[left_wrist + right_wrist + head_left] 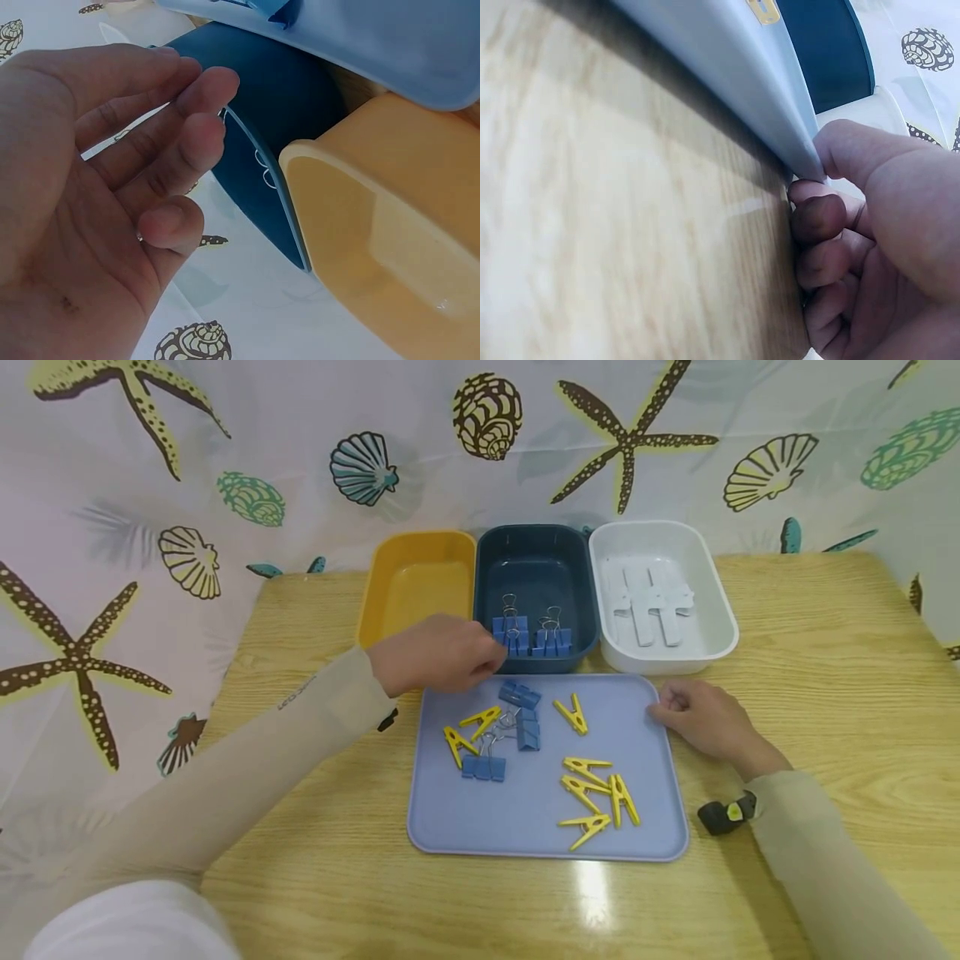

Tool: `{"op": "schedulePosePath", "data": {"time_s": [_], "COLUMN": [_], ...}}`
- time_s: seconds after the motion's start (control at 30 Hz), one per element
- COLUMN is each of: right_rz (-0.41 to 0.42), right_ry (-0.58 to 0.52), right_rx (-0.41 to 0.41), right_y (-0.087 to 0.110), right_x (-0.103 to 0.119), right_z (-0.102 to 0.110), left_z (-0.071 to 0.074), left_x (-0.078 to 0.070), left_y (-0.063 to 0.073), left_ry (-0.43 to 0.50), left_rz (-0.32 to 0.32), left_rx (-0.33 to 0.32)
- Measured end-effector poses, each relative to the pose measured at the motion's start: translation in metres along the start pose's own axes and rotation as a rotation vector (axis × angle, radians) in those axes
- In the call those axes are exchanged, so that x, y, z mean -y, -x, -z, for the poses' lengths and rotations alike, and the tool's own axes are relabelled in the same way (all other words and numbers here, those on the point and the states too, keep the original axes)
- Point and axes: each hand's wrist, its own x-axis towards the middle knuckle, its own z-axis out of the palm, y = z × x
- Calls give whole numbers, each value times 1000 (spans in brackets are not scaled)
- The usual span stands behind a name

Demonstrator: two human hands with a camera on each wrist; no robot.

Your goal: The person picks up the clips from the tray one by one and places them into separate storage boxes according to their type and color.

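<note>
My left hand [442, 652] is over the near left corner of the dark blue bin [540, 581], its fingers loosely bent with nothing visible between them in the left wrist view. Inside that bin stand several blue binder clips [553, 642] with wire handles. At the right edge of the pale blue tray [487, 818], my right hand [705, 718] pinches the rim between thumb [855, 150] and curled fingers. Three more binder clips [483, 767] lie on the tray's left part. Several yellow clothespins [585, 831] are spread over the tray, most towards its right.
Left of the dark blue bin stands a yellow bin [420, 585] with nothing visible inside. To its right, a white bin [720, 635] contains white flat pieces [641, 610] with long stems. A patterned cloth [427, 410] hangs behind the wooden table [315, 860].
</note>
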Motion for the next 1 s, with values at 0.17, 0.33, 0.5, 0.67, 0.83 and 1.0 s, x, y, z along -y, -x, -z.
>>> {"op": "schedulePosePath", "data": {"time_s": [0.17,0.33,0.5,0.67,0.83,1.0], "right_rz": [-3,-9,-13,-11,-7,-7], "right_ry": [4,5,0,-2,-6,-4], "right_rx": [2,1,3,2,-2,-1], "right_y": [0,0,0,0,0,-1], "right_x": [0,0,-1,-2,-1,-1], "right_z": [1,1,0,0,-1,-1], "left_z": [-2,-5,-9,-13,-16,-18], "left_x": [-2,-5,-8,-11,-14,-17], "left_y": [4,6,8,9,9,11], "left_ry": [-11,-20,-8,4,39,92], "left_rz": [6,-11,-26,-17,-32,-43], "left_rx": [4,0,31,78,106,139]}}
